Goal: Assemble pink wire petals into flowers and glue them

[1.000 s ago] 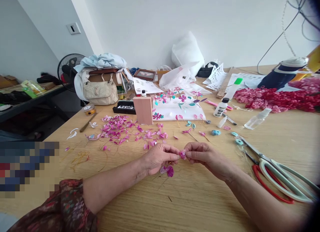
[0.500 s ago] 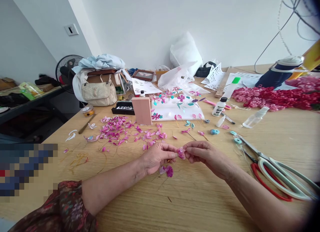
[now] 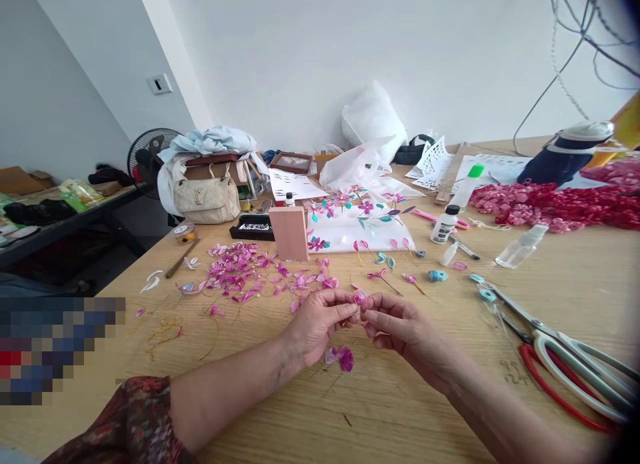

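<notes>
Between my two hands is a small pink fabric flower, partly covered by the fingers. My left hand pinches it between thumb and forefinger from the left. From the right, the thumb and fingertips of my right hand close on its edge. Just below the hands, a pair of pink and magenta petals lies on the wooden table. Beyond my left hand spreads a heap of loose pink petals. A few wired petals lie past my right hand.
Large scissors lie at the right, close to my right forearm. Behind the hands stand a pinkish block, a black-capped bottle and a clear spray bottle. Pink and red flower bunches fill the back right.
The view has shifted slightly, so the table's contents sit lower and further right. My right fingers have curled in closer, and the flower is turned and more covered by the fingers.
</notes>
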The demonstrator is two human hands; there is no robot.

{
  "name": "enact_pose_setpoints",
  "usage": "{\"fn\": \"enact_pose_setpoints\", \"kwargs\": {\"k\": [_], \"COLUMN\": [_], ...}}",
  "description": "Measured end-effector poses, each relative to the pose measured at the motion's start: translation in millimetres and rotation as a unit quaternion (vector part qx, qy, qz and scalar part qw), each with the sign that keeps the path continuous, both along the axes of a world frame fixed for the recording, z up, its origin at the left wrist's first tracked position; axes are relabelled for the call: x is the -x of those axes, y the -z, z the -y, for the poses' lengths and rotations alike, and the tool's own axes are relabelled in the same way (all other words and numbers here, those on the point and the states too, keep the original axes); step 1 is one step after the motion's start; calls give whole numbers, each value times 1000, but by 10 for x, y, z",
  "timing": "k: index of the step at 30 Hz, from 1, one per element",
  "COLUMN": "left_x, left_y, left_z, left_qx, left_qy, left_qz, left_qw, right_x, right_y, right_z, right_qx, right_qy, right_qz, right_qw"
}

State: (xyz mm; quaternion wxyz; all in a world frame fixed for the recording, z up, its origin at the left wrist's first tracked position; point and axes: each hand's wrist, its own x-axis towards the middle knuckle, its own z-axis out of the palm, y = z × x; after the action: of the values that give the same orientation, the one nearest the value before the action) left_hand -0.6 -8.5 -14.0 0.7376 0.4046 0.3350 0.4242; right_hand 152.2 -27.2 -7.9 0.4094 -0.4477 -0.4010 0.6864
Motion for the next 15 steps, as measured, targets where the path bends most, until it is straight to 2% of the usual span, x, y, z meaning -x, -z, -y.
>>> {"fn": "enact_pose_setpoints", "kwargs": {"k": [5,15], "left_x": [-40,-211], "left_y": [-52,-98], "left_z": [16,28], "left_qx": [-11,0], "left_qy": [-24,-71], "left_qz": [0,-12], "left_qw": [1000,997], "right_x": [111,146], "right_y": [29,56], "right_z": [40,76], "right_qx": [9,27], "right_qy": [40,50], "right_qz": [-28,-136], "right_qw": [999,989]}}
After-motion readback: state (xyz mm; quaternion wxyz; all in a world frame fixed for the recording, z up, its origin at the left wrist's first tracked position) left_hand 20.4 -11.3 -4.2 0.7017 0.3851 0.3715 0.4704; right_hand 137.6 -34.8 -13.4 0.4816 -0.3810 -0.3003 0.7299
